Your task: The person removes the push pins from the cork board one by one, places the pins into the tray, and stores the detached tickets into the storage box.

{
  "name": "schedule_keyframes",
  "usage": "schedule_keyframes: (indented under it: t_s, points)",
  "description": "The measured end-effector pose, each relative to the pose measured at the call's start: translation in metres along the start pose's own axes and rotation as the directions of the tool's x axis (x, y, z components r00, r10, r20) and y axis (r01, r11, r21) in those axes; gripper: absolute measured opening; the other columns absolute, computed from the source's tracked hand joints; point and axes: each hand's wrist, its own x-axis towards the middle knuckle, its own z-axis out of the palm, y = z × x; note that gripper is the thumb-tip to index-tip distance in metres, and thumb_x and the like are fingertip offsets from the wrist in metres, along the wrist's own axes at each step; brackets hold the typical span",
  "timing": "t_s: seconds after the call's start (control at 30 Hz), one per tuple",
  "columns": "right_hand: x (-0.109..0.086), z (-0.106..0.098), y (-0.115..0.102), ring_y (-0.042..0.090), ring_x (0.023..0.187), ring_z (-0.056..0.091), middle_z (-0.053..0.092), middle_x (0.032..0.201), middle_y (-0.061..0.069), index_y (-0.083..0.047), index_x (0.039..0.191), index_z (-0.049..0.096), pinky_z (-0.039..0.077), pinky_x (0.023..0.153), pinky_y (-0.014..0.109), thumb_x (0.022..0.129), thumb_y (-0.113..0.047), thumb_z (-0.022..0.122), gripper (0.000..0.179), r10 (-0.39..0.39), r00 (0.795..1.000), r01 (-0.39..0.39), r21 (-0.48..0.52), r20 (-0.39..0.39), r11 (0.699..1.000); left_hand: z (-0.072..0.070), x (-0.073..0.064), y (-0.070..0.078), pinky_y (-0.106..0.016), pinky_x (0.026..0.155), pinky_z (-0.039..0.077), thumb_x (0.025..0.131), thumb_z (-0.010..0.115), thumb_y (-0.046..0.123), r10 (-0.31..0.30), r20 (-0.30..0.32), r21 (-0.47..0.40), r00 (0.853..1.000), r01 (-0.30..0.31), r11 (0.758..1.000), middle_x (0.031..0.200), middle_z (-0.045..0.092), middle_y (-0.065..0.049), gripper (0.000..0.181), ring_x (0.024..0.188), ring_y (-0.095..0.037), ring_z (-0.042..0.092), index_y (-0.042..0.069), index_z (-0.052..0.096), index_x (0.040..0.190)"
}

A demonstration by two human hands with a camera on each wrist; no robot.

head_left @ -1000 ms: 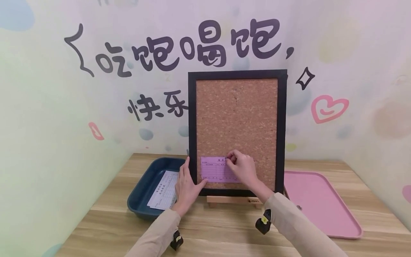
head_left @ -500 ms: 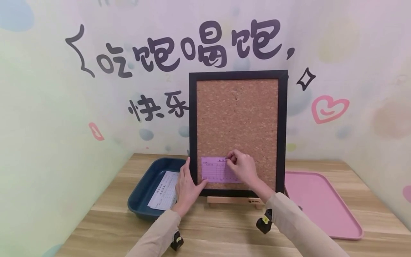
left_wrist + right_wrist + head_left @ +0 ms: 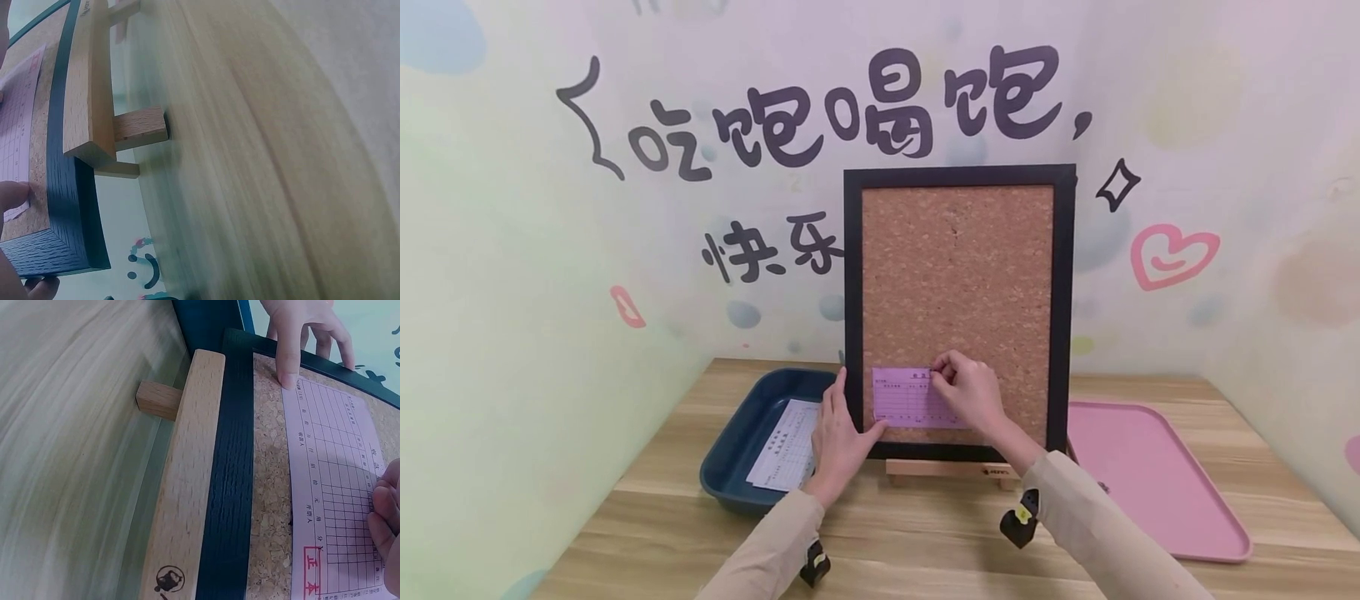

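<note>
A framed corkboard (image 3: 955, 275) stands upright on a small wooden easel (image 3: 936, 469). Low on its cork lies a purple printed slip (image 3: 901, 400), upright and flat. My left hand (image 3: 838, 437) grips the board's left edge: its thumb presses the slip's lower left corner, and its fingers reach round the black frame (image 3: 234, 475). At the slip's top edge, my right hand (image 3: 972, 393) pinches a small dark thing, apparently a pushpin, mostly hidden by the fingertips. That hand also covers the slip's right part in the head view.
A dark blue tray (image 3: 718, 483) holding white printed slips (image 3: 784, 446) stands left of the board. On the right lies a pink tray (image 3: 1157, 483), with something small and dark (image 3: 1102, 487) near its left edge. All rest on a wooden table (image 3: 917, 550) against a printed wall.
The head view has shifted very slightly. Both hands, the slip and the corkboard keep the same places relative to one another.
</note>
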Motion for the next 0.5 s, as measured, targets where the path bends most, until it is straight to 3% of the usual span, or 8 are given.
schedule_keyframes:
  t_s: [0.5]
  points:
    - [-0.0013, -0.0027, -0.0025, 0.007, 0.052, 0.044, 0.057, 0.062, -0.001, -0.003, 0.079, 0.062, 0.035, 0.049, 0.022, 0.079, -0.006, 0.065, 0.004, 0.019, 1.0, -0.02, 0.016, 0.023, 1.0, 0.0002, 0.0005, -0.0004, -0.048, 0.08, 0.046, 0.068, 0.079, 0.03, 0.006, -0.006, -0.006, 1.0, -0.006, 1.0, 0.129, 0.04, -0.015, 0.095, 0.114, -0.031, 0.045, 0.01, 0.022, 0.141]
